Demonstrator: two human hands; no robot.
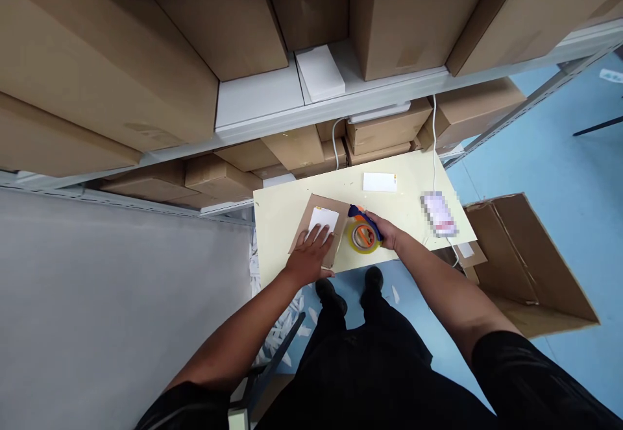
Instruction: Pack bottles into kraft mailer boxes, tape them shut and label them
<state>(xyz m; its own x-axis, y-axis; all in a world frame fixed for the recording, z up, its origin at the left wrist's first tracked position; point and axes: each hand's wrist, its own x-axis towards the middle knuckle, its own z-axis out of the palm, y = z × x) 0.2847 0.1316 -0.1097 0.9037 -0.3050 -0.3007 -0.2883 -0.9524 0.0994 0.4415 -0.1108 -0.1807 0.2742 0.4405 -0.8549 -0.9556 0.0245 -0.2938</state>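
Observation:
A flat brown cardboard piece (304,224) lies on the pale yellow table (272,222), with a white card (325,217) on top of it. My left hand (311,256) rests on both, fingers spread and palm down. A blue and orange tape dispenser (366,222) carrying a roll of clear yellowish tape (354,242) is gripped in my right hand (388,230). Its blue head is close to the cardboard's right edge; whether they touch I cannot tell. A white envelope-like rectangle (379,182) lies further back on the table.
A blurred-out phone-like device (438,213) with a white cable sits at the table's right. Beside it on the floor stands a large open carton (530,255). Shelves behind hold brown boxes (403,15) and a small white box (321,72). Paper scraps (282,333) litter the floor.

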